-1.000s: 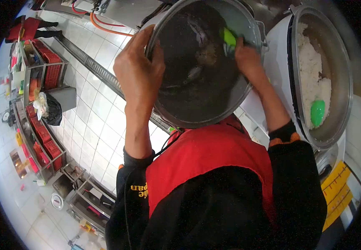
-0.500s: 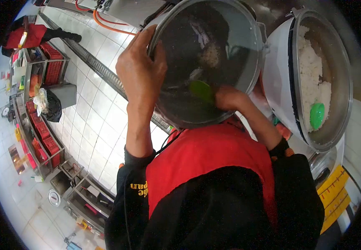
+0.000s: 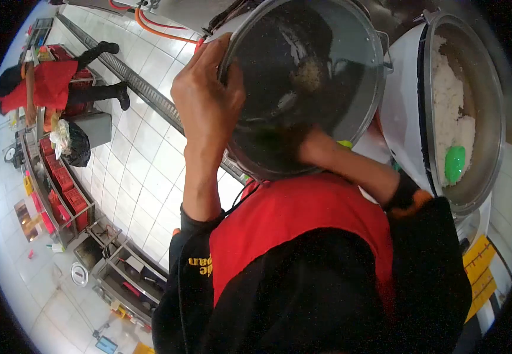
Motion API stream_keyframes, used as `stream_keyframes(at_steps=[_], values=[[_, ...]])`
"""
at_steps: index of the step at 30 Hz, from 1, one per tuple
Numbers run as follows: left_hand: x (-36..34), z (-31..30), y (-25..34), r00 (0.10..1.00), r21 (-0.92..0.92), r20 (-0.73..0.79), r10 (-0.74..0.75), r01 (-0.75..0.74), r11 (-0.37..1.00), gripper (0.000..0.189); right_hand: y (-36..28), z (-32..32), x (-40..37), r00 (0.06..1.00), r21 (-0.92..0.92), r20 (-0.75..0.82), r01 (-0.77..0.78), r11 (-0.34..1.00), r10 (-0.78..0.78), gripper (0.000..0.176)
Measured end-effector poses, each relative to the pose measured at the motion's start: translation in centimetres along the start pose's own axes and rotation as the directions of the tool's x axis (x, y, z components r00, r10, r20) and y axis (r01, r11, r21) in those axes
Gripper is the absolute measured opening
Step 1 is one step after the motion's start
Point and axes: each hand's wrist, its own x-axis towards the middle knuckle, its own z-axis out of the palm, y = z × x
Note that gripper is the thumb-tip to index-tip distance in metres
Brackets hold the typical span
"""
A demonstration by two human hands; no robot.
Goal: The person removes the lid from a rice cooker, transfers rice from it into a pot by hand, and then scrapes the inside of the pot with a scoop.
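My left hand is closed on the left rim of a large metal pot, thumb inside and fingers outside. Inside the pot, low down, my right hand is closed round a green utensil; its end shows beside the wrist and the rest is dark and blurred. A pale clump of rice-like residue and wet streaks lie in the pot. To the right, a second open pot holds white rice with a green scoop resting on it.
Across the tiled floor, another person in a red apron stands by shelves with red crates. A black bag sits near them. A floor drain and an orange hose lie at upper left; yellow sheets are at right.
My right hand has moved slightly left and down in the pot, and the green utensil's broad end has blurred into the dark. The other person has come further into view.
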Motion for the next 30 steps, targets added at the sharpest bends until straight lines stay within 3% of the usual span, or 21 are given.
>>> stream_keyframes(at_steps=[1, 2, 3, 4, 6, 7, 8, 9, 11, 12, 14, 15, 17, 18, 19, 20, 21, 23, 25, 26, 30], values=[[0.3, 0.1, 0.2, 0.999, -0.003, -0.007, 0.053, -0.053, 0.999, 0.029, 2.1, 2.1, 0.1, 0.975, 0.026, -0.204, -0.087, 0.996, 0.091, 0.037], [0.7, 0.3, 0.2, 0.998, -0.004, -0.025, 0.055, -0.055, 0.998, 0.029, 3.5, 0.1, 1.1, 0.975, 0.012, -0.210, -0.077, 0.997, 0.078, 0.037], [0.7, 0.5, 0.2, 0.997, -0.014, -0.039, 0.068, -0.068, 0.998, 0.029, 3.9, -3.4, 2.0, 0.998, 0.034, 0.062, -0.016, 0.999, 0.014, 0.034], [0.2, 0.4, 0.1, 0.996, -0.022, -0.024, 0.081, -0.082, 0.996, 0.029, 3.1, -6.3, 1.9, 0.942, 0.092, 0.332, 0.019, 0.996, -0.048, 0.032], [0.6, 0.6, 0.6, 0.994, -0.028, -0.033, 0.103, -0.104, 0.994, 0.029, 0.2, -7.0, 2.2, 0.899, -0.085, 0.433, 0.118, 0.989, -0.070, 0.029], [0.8, 0.8, 1.0, 0.990, -0.037, -0.053, 0.127, -0.129, 0.991, 0.030, 0.0, -3.7, 1.7, 0.985, -0.092, 0.078, 0.163, 0.982, -0.156, 0.028], [0.5, 0.6, 1.3, 0.988, -0.043, -0.056, 0.145, -0.147, 0.988, 0.030, -1.1, -2.5, 1.0, 0.935, -0.101, -0.280, 0.198, 0.975, -0.218, 0.027], [0.3, 0.6, 1.2, 0.987, -0.045, -0.062, 0.146, -0.149, 0.988, 0.030, -0.3, -2.8, 1.1, 0.934, -0.107, -0.280, 0.199, 0.974, -0.222, 0.027], [0.1, 0.6, 0.9, 0.992, 0.011, -0.058, 0.115, -0.115, 0.993, 0.031, 1.7, -4.2, 2.2, 0.994, 0.131, 0.018, 0.108, 0.985, -0.111, 0.030], [-0.5, 0.2, 1.0, 0.994, 0.018, -0.029, 0.105, -0.104, 0.994, 0.031, 0.8, -2.9, 1.3, 0.994, 0.160, 0.029, 0.097, 0.982, -0.103, 0.030], [0.3, 0.8, 1.1, 0.990, -0.009, -0.076, 0.118, -0.118, 0.993, 0.031, 1.2, -1.9, 1.9, 0.885, -0.154, -0.168, 0.411, 0.899, -0.434, 0.033], [0.2, 0.7, 1.3, 0.993, -0.033, -0.063, 0.095, -0.097, 0.995, 0.030, 1.3, -1.5, 1.6, 0.888, -0.150, -0.160, 0.410, 0.900, -0.431, 0.033], [-0.5, 0.5, 1.3, 0.995, -0.027, -0.053, 0.086, -0.088, 0.996, 0.030, 1.5, -1.1, 2.2, 1.000, 0.109, 0.003, 0.018, 0.994, -0.019, 0.038], [-0.2, 0.6, 0.8, 0.993, -0.015, -0.079, 0.092, -0.093, 0.996, 0.030, 2.7, -1.9, 4.6, 0.999, 0.089, -0.013, 0.038, 0.995, -0.037, 0.038], [-0.1, 0.6, 0.3, 0.991, -0.003, -0.079, 0.112, -0.113, 0.994, 0.031, 3.5, -2.0, 6.4, 0.941, 0.014, 0.313, -0.136, 0.991, 0.125, 0.040], [-0.7, 0.0, 0.6, 0.993, 0.003, -0.049, 0.109, -0.109, 0.994, 0.031, 3.0, -1.3, 6.7, 0.744, -0.096, 0.605, -0.284, 0.954, 0.283, 0.042], [-0.6, -0.1, 1.0, 0.995, 0.002, -0.031, 0.097, -0.097, 0.995, 0.030, 1.2, -2.4, 6.4, 0.747, -0.098, 0.602, -0.282, 0.954, 0.282, 0.042], [0.2, 0.3, 1.3, 0.991, 0.053, -0.034, 0.128, -0.126, 0.991, 0.029, -2.9, -5.2, 4.1, 0.963, -0.059, 0.271, 0.021, 0.998, -0.004, 0.046], [-0.8, -0.1, 1.2, 0.996, 0.019, -0.019, 0.090, -0.090, 0.996, 0.030, 3.1, 1.9, 4.2, 0.916, -0.095, 0.401, 0.028, 0.995, 0.013, 0.049], [-0.2, 0.3, 0.9, 0.994, -0.015, -0.065, 0.084, -0.085, 0.996, 0.033, 4.7, 1.3, 6.1, 0.874, -0.178, 0.485, 0.067, 0.982, 0.029, 0.053], [0.1, 0.6, 0.6, 0.984, -0.022, -0.105, 0.142, -0.145, 0.989, 0.030, 3.3, 0.9, 6.0, 0.924, -0.039, 0.381, 0.056, 0.998, -0.037, 0.053]])
